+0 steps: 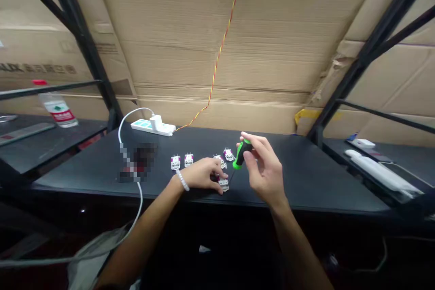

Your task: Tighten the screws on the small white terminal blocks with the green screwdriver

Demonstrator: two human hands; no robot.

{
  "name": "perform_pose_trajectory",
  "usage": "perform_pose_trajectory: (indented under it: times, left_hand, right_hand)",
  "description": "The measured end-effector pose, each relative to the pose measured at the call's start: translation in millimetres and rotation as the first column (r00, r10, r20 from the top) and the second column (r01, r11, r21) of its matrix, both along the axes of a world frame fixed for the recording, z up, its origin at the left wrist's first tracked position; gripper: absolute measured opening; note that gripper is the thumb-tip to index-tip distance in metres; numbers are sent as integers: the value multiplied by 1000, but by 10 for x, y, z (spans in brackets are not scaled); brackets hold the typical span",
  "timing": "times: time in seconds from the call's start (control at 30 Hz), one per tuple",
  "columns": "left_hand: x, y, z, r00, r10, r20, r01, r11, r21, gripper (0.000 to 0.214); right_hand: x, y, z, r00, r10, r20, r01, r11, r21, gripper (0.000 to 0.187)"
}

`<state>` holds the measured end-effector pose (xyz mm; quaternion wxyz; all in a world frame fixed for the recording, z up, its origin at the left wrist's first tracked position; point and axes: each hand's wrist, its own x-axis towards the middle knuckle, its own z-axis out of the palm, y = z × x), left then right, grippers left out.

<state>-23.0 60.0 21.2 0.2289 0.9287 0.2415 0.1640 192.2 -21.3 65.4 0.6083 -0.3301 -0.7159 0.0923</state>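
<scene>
My right hand is closed around a screwdriver with a green and black handle, held tilted with its tip down toward a small white part on the black table. My left hand, with a bead bracelet at the wrist, rests on the table and pinches that white part in place. Several similar small white and magenta parts lie in a row behind my hands, two at the left and two more near the screwdriver.
A white power strip with a plugged charger and white cable lies at the back left. A blurred dark object sits left of the parts. Cardboard sheets form the back wall. A water bottle stands on the left shelf, white items on the right shelf.
</scene>
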Motion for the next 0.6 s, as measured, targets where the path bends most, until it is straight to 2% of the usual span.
perform_pose_trajectory:
  times: [0.17,0.3,0.37,0.5,0.6]
  left_hand:
    - [4,-6,8,1000,6,-4,-6,1000,8,50]
    - [-1,-5,-12,1000,1,17,-2,1000,2,51]
    - [-2,-2,-16,1000,-3,15,3,1000,5,52]
    - [3,-1,-2,1000,-1,5,1,1000,0,53]
    - [7,-10,14,1000,11,8,-11,1000,-2,53]
  right_hand:
    - [-22,-38,-2,999,32,1,-32,999,12,42]
    - [-42,-23,-8,993,-119,-2,119,987,108,40]
    - [-27,-6,-10,988,-153,-28,155,982,112,39]
    - [20,0,-16,999,-31,-16,31,999,12,42]
    - [7,-16,-24,999,33,-8,-33,999,3,43]
